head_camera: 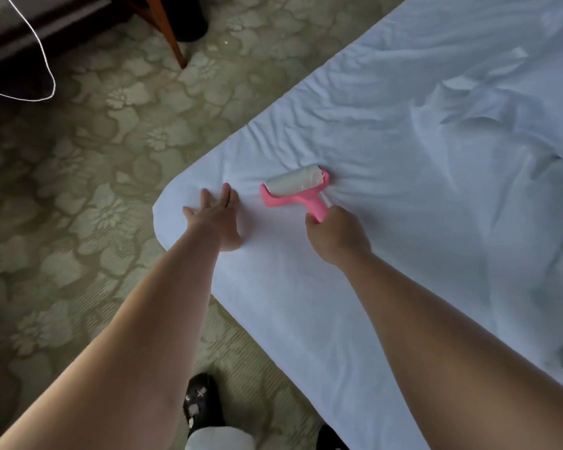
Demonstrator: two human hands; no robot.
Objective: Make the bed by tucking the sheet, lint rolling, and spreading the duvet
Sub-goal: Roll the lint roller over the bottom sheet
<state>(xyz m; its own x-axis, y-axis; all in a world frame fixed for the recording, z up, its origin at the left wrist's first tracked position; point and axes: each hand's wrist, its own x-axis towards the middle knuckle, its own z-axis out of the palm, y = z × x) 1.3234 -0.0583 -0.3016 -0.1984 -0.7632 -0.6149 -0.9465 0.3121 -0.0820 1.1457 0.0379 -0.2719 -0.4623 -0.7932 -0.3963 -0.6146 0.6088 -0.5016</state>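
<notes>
A white sheet (387,131) covers the bed, wrinkled toward the middle and smoother near the corner in front of me. My right hand (335,237) grips the pink handle of a lint roller (294,188), whose white roll lies on the sheet. My left hand (216,216) presses flat on the sheet near the bed's corner, fingers straight, just left of the roller. A bunched white duvet (540,222) lies at the right side of the bed.
Green floral carpet (78,190) surrounds the bed. A wooden chair leg (173,37) and dark furniture (30,34) stand at the top left, with a white cord (43,56) looping down. My dark shoes (202,404) are beside the bed's edge.
</notes>
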